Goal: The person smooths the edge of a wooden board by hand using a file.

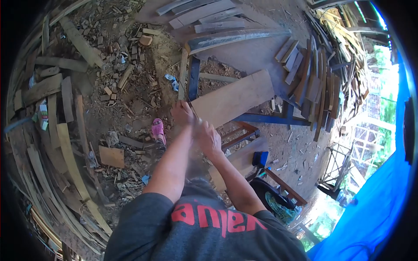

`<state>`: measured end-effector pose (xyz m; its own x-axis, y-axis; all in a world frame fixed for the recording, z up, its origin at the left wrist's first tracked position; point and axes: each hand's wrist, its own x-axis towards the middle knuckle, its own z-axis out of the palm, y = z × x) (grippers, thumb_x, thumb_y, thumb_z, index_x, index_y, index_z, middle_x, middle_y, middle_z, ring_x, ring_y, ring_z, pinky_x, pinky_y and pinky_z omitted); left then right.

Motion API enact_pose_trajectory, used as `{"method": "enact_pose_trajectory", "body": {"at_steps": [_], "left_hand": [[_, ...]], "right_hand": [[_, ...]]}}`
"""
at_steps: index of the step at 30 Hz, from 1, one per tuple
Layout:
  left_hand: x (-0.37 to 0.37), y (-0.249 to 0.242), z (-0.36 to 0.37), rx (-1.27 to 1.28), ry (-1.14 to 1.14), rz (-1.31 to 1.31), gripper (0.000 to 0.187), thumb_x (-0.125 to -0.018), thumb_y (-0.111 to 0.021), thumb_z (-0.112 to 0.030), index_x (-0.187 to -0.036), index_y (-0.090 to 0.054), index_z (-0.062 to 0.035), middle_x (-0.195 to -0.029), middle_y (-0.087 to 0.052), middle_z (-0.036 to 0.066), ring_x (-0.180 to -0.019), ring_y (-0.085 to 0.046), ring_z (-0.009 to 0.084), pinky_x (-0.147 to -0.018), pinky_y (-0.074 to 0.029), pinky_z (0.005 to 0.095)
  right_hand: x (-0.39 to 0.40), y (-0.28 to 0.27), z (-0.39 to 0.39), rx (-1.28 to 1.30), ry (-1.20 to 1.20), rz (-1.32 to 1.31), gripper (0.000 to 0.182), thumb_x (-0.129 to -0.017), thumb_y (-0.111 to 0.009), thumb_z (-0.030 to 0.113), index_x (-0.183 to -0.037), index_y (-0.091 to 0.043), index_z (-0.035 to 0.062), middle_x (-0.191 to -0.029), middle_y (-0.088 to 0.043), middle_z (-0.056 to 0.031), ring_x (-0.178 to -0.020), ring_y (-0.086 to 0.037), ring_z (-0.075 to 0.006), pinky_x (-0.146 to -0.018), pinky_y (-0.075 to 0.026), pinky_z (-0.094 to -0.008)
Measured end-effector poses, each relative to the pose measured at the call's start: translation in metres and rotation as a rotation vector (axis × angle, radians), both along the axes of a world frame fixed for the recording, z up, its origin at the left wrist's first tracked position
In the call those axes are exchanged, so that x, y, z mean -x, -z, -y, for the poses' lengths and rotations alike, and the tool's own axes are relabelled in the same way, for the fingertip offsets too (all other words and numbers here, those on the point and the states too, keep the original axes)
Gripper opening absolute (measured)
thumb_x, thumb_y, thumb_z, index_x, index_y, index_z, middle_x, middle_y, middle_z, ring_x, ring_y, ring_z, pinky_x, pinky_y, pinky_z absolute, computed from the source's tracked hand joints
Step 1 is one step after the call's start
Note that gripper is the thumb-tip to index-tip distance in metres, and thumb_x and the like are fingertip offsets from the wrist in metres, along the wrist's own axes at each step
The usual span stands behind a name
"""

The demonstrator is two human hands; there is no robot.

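A wide, flat wooden board (235,98) slants across the middle of the view, its near left end at my hands. My left hand (182,114) is at that end, beside the lower tip of a narrow wooden strip (183,80); its fingers are curled, and what they grip is hidden. Close by on the right, my right hand (209,138) is closed at the board's near corner. A thin dark edge runs between the two hands, too small to name. Beneath the board shows a dark blue frame (274,118).
Stacked planks (320,87) stand at the right, and long boards (65,152) lie along the left. Small wood offcuts (130,52) litter the ground. A pink sandal (157,128) is on a foot left of my arms. A blue tarp (370,209) hangs at lower right.
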<state>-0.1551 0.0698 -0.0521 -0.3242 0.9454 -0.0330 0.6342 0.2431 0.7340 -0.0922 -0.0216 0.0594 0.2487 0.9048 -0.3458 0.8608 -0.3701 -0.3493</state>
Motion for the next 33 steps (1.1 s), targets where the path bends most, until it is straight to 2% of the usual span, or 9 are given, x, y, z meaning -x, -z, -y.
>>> {"method": "enact_pose_trajectory", "body": {"at_steps": [3,9,15,21,27,30,33], "left_hand": [[-0.001,0.002,0.002,0.033,0.036,-0.041,0.031,-0.093,-0.041,-0.026,-0.085,-0.062,-0.0042,-0.092,-0.059,0.018,-0.084,-0.054,0.0391,-0.075,-0.042,0.0492],[-0.001,-0.006,0.003,0.025,0.004,-0.017,0.031,-0.092,-0.040,-0.025,-0.084,-0.062,-0.0049,-0.091,-0.061,0.015,-0.083,-0.055,0.0367,-0.076,-0.042,0.0468],[-0.002,-0.009,0.002,0.036,-0.003,-0.019,0.032,-0.092,-0.040,-0.023,-0.082,-0.062,-0.0032,-0.087,-0.061,0.016,-0.083,-0.055,0.0366,-0.075,-0.042,0.0464],[0.002,-0.008,0.000,-0.022,0.047,-0.033,0.032,-0.092,-0.039,-0.024,-0.082,-0.062,-0.0049,-0.088,-0.061,0.015,-0.083,-0.054,0.0368,-0.076,-0.042,0.0459],[-0.001,-0.006,0.000,0.041,-0.019,0.029,0.032,-0.092,-0.039,-0.025,-0.083,-0.062,-0.0055,-0.091,-0.061,0.015,-0.085,-0.054,0.0373,-0.077,-0.042,0.0460],[-0.002,-0.007,0.001,0.035,-0.030,0.024,0.032,-0.093,-0.039,-0.025,-0.085,-0.063,-0.0058,-0.093,-0.061,0.015,-0.086,-0.054,0.0378,-0.078,-0.043,0.0463],[0.002,-0.014,0.000,0.019,0.067,0.040,0.031,-0.092,-0.040,-0.026,-0.085,-0.063,-0.0059,-0.094,-0.061,0.014,-0.085,-0.054,0.0389,-0.080,-0.043,0.0466]], "right_hand": [[-0.009,-0.004,0.024,-0.107,-0.015,-0.014,0.011,-0.089,-0.048,0.011,-0.096,-0.047,0.0023,-0.084,-0.060,-0.0229,-0.075,-0.064,-0.0416,-0.064,-0.053,-0.0497],[-0.003,0.007,-0.020,-0.031,-0.010,-0.026,0.013,-0.090,-0.048,0.013,-0.097,-0.046,0.0017,-0.084,-0.059,-0.0226,-0.076,-0.063,-0.0417,-0.066,-0.052,-0.0500],[-0.016,-0.012,0.029,-0.005,-0.029,-0.037,0.012,-0.090,-0.047,0.012,-0.097,-0.047,0.0019,-0.088,-0.060,-0.0243,-0.079,-0.063,-0.0424,-0.067,-0.051,-0.0512],[-0.008,0.010,-0.023,0.003,-0.050,-0.073,0.012,-0.088,-0.048,0.012,-0.095,-0.046,0.0019,-0.086,-0.061,-0.0244,-0.078,-0.063,-0.0436,-0.068,-0.051,-0.0522],[-0.017,-0.014,0.017,0.049,-0.051,-0.047,0.010,-0.088,-0.048,0.010,-0.094,-0.045,0.0024,-0.085,-0.061,-0.0243,-0.077,-0.064,-0.0429,-0.067,-0.052,-0.0513],[-0.013,0.003,-0.002,-0.013,-0.072,-0.057,0.012,-0.088,-0.050,0.011,-0.095,-0.045,0.0024,-0.085,-0.061,-0.0242,-0.076,-0.064,-0.0427,-0.067,-0.052,-0.0512],[-0.010,0.005,-0.026,0.015,-0.080,-0.038,0.013,-0.088,-0.050,0.012,-0.096,-0.046,0.0027,-0.085,-0.061,-0.0236,-0.076,-0.064,-0.0423,-0.066,-0.052,-0.0505]]}}
